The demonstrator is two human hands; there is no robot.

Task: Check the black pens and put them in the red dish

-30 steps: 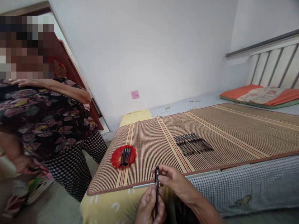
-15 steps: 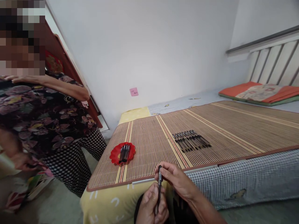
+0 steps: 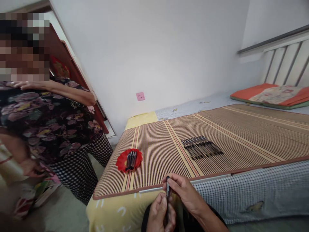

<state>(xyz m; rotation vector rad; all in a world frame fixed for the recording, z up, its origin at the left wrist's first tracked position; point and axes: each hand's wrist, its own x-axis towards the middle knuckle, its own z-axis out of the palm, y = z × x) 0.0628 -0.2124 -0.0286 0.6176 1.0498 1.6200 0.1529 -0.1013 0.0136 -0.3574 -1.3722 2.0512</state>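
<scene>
Between my two hands, just in front of the bed's near edge, a dark pen [image 3: 167,190] stands nearly upright. My left hand [image 3: 160,212] is closed around its lower barrel. The fingers of my right hand [image 3: 181,190] pinch it near the black upper end. Farther off on the striped bamboo mat [image 3: 154,154], several similar pens [image 3: 201,147] lie side by side in a row. To the left, a red scalloped dish [image 3: 120,162] holds several more pens [image 3: 131,160].
At the left stands another person [image 3: 72,129] in a floral top and checked trousers. An orange folded mat [image 3: 267,95] lies at the bed's far right, by a white slatted headboard [image 3: 287,62]. A pink note [image 3: 140,96] is stuck on the wall.
The view has shifted slightly, so the scene sits a little farther right and lower. Both my hands keep their hold on the same pen.
</scene>
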